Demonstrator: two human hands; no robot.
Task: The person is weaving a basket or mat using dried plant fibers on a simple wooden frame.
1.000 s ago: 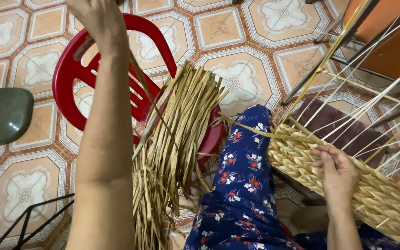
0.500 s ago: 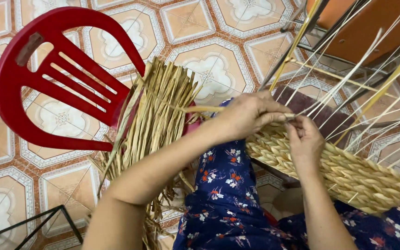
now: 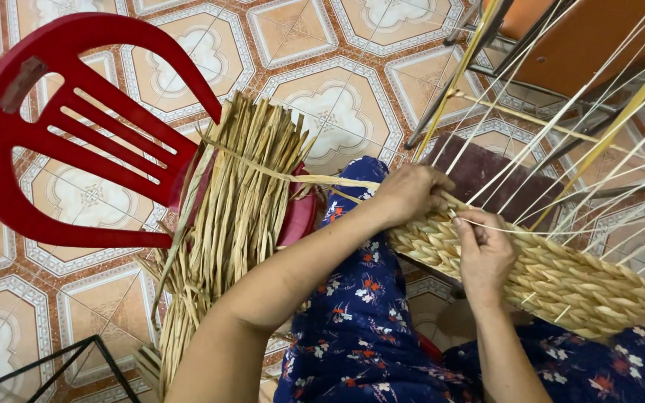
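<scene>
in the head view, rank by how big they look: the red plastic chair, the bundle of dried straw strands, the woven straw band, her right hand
1. red plastic chair
2. bundle of dried straw strands and woven straw band: they look alike in spread, so I will not rank them against each other.
3. right hand: clearly smallest, resting on the band.

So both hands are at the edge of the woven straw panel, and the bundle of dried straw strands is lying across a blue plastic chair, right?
Not quite: the chair is red, not blue, as the head view shows. The rest holds: the left hand and right hand are both at the edge of the woven straw panel, and the bundle of dried straw strands lies across that chair.
</scene>
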